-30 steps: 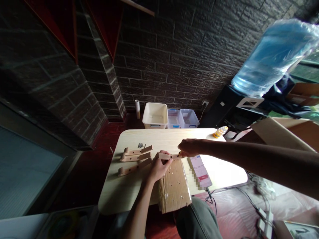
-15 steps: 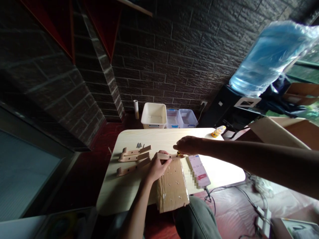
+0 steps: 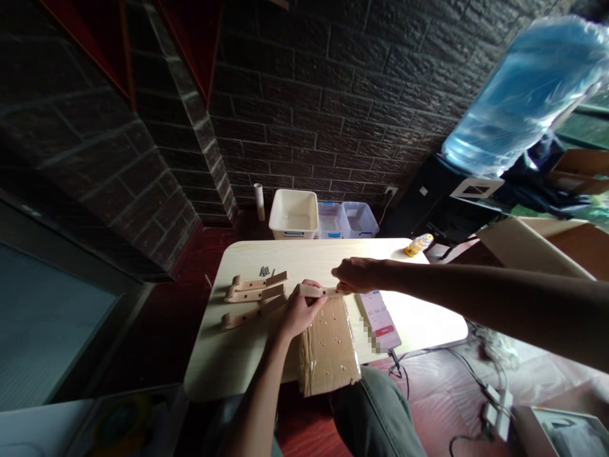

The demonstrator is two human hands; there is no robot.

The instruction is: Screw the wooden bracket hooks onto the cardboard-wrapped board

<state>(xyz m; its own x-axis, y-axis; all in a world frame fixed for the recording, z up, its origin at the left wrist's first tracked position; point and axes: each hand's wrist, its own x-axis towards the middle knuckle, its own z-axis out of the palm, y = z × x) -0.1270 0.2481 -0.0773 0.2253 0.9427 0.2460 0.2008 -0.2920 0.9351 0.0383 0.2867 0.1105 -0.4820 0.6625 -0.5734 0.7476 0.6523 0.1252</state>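
My left hand (image 3: 303,311) is closed round a light wooden bracket (image 3: 330,292) with dark holes, held across the far end of a worn cardboard piece (image 3: 328,349). Over the bracket's right end, my right hand (image 3: 354,275) is closed with the knuckles up. Whatever is inside that fist is hidden by the fingers. Left of my left hand lie several similar curved wooden brackets (image 3: 257,295). Beyond them is a small group of dark screws (image 3: 264,271).
A phone (image 3: 381,320) with a timer and a cable lies right of the cardboard. At the table's (image 3: 314,251) far right corner stands a yellow-and-clear container (image 3: 419,245). Past the far edge are a cream bin (image 3: 294,212) and two clear bins (image 3: 359,219).
My right hand has turned slightly and sits lower on the bracket's end, covering the small yellow part seen beneath it before. My left hand keeps its hold. The view has shifted a little.
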